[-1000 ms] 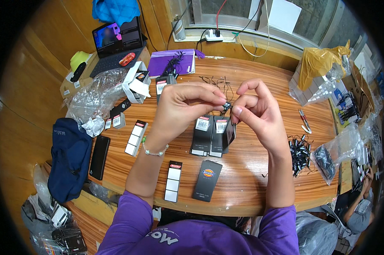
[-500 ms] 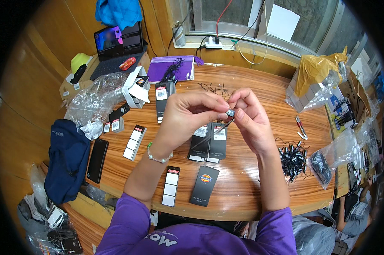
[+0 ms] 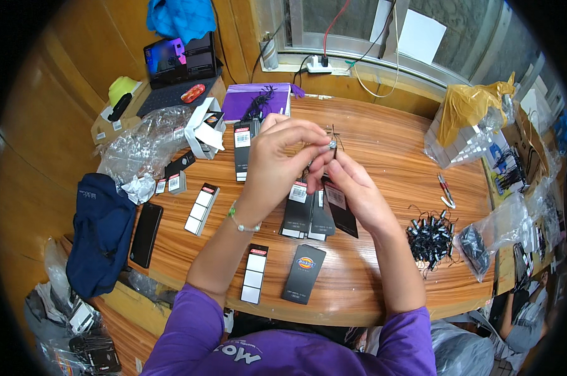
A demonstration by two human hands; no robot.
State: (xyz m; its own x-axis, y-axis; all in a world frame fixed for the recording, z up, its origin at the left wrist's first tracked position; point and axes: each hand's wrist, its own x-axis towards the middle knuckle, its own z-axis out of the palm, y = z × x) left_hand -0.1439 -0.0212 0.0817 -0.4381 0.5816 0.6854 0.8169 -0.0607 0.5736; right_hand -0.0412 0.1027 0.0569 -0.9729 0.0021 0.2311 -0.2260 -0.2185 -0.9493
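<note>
Pinching a small seal (image 3: 332,145) in nearly closed fingertips, the left hand (image 3: 285,148) is just beside the right hand (image 3: 355,190) — curled, its hold unclear — with a dark hang tag (image 3: 340,212) beneath the right fingers.

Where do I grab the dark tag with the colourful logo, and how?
I'd pinch the dark tag across its two long sides, near the middle, coming down from above. It lies flat on the table, narrow enough to span, and apart from the white-panelled tag on its left.
</note>
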